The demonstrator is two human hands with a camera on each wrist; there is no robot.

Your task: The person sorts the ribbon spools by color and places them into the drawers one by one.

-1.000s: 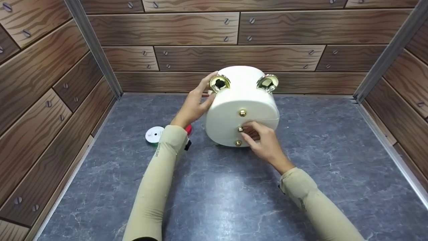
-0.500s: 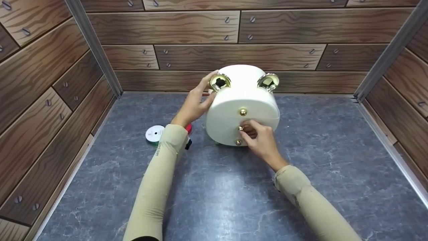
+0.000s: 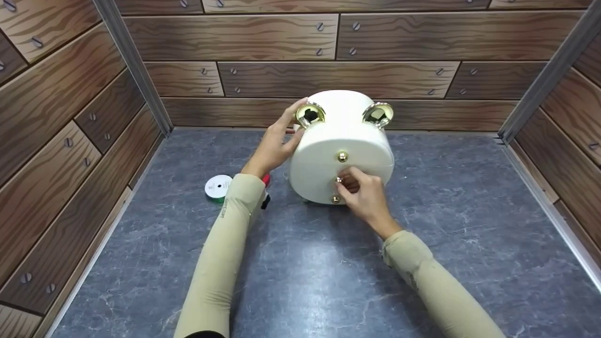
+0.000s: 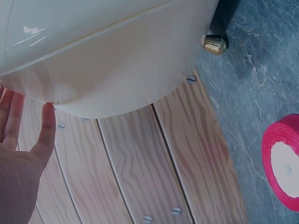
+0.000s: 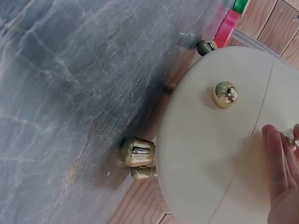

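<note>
A white rounded box [image 3: 324, 148] with gold ears, knobs and feet stands on the floor. In the head view, the person's left hand [image 3: 273, 146] rests against its left side, by the left gold ear [image 3: 310, 114]. Its thumb and fingers lie fairly straight on the white wall in the left wrist view. The right hand [image 3: 366, 193] pinches the middle gold knob [image 3: 339, 180] on the front. Above it is the top knob [image 3: 342, 156], below it the bottom knob [image 3: 335, 199]. Fingers partly cover the middle knob in the right wrist view.
Left of the box, a ribbon spool with a white face and green edge [image 3: 219, 188] lies near a red ribbon roll [image 4: 280, 161], partly hidden by the left arm in the head view. Wood-patterned walls [image 3: 281, 37] enclose the dark marbled floor [image 3: 300, 281].
The right hand and forearm have shifted slightly left, with the fingers staying at the middle knob. The left hand and the box have hardly moved.
</note>
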